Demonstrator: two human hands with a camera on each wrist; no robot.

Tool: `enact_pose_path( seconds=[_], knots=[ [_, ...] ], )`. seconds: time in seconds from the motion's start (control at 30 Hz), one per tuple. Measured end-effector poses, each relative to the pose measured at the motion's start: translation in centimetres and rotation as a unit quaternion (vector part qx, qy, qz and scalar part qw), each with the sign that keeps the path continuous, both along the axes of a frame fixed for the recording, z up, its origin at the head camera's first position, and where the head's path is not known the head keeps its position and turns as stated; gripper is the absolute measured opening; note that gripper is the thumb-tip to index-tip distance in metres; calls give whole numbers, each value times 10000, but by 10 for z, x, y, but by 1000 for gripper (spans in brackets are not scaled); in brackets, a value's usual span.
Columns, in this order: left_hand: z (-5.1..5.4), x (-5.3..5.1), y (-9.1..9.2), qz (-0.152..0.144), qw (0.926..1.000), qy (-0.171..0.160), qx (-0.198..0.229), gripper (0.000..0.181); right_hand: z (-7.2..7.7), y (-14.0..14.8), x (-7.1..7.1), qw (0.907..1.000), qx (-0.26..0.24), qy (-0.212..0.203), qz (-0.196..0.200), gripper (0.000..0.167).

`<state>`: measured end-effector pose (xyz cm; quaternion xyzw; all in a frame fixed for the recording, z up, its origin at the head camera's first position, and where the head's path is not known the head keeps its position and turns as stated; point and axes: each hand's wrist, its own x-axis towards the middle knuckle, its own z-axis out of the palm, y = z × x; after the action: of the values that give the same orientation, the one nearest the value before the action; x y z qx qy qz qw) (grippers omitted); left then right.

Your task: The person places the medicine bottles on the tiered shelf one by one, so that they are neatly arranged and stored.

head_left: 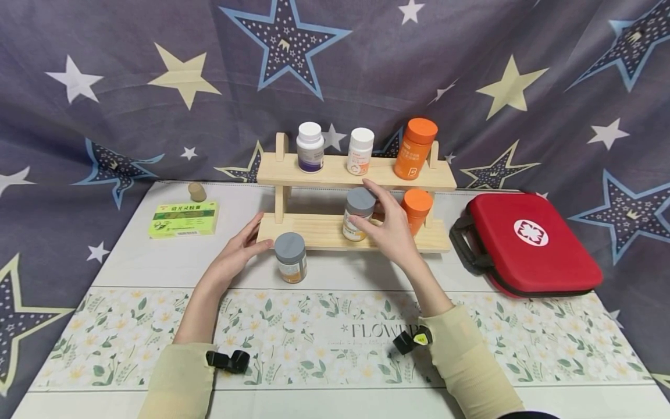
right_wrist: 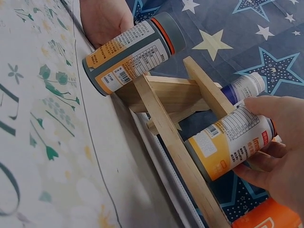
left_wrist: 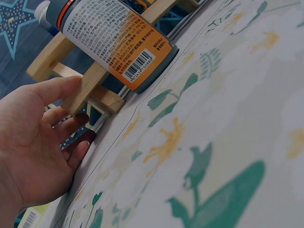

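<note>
My right hand [head_left: 389, 230] grips a grey-lidded supplement bottle [head_left: 359, 214] on the lower tier of a two-tier wooden shelf [head_left: 324, 233]. In the right wrist view, thumb and fingers lie on either side of that bottle [right_wrist: 232, 140], its base at the board. At the shelf's left end, my left hand [head_left: 230, 256] holds the lower board between thumb and fingers; the left wrist view shows the thumb against the board end [left_wrist: 88, 88]. A second grey-lidded bottle [head_left: 291, 259] stands on the table in front of the shelf, near the left thumb.
The upper tier bears a white-and-purple bottle [head_left: 310, 148], a small white bottle [head_left: 360, 152] and an orange bottle [head_left: 416, 148]. Another orange bottle [head_left: 417, 209] stands below. A green medicine box [head_left: 183, 220] and brown stopper-like piece [head_left: 196, 191] lie left, a red first-aid case [head_left: 534, 244] right.
</note>
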<state>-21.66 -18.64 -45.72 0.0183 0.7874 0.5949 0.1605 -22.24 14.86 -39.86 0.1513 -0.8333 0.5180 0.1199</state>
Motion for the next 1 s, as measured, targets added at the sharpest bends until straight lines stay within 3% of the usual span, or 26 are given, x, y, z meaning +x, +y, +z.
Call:
enact_pose_path(
  seconds=[0.5,0.73,1.0],
  knots=[
    [-1,1,-2,7,10000,40,-3,88,2,-1,1,9998,-67,-166,117,81],
    [0,-2,2,-41,9999,76,70,89,20,-4,2,9986,-103,476,-193,76],
    [0,-1,-2,-12,10000,35,57,89,43,-25,4,9869,-983,1282,38,60]
  ],
)
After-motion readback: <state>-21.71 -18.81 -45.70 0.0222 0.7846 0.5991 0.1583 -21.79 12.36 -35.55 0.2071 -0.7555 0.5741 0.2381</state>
